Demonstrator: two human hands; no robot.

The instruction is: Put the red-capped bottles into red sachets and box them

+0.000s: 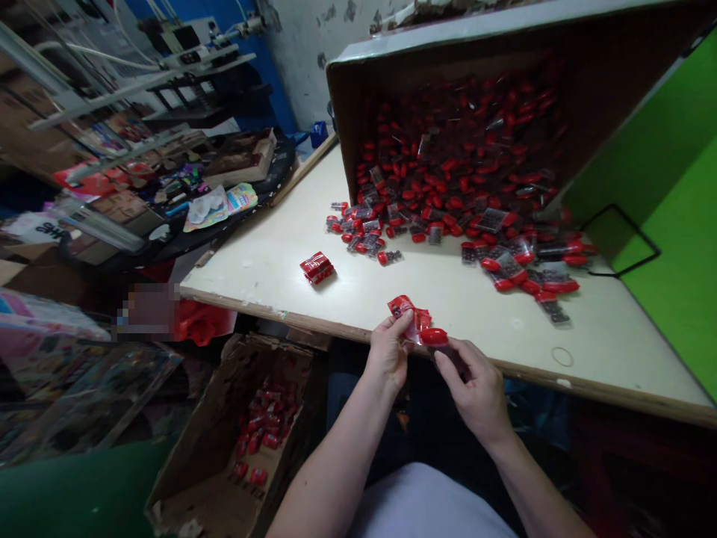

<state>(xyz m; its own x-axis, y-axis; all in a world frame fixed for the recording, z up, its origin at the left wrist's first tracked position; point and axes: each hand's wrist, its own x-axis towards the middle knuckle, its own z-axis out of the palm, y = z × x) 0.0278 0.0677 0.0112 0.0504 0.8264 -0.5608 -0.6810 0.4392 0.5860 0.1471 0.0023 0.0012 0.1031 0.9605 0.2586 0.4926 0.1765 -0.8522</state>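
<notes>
My left hand (390,345) pinches a red printed plastic wrapper (404,308) over the table's front edge. My right hand (475,381) grips a small clear pack with a red oval piece (434,337) at its top. The red piece touches the wrapper's lower right side; whether it is partly inside, I cannot tell. To the left on the table lies a small stack of red wrappers (317,267). Many similar clear packs with red pieces and dark contents (437,179) spill from a large tipped box (343,127) at the back.
Below the table on the left stands an open cardboard box (190,456) holding several red-wrapped packs (269,411). A rubber band (562,356) lies on the white tabletop (269,261). Machinery (184,67) and a cluttered black table (235,213) are at the left; a green panel (672,224) borders the right.
</notes>
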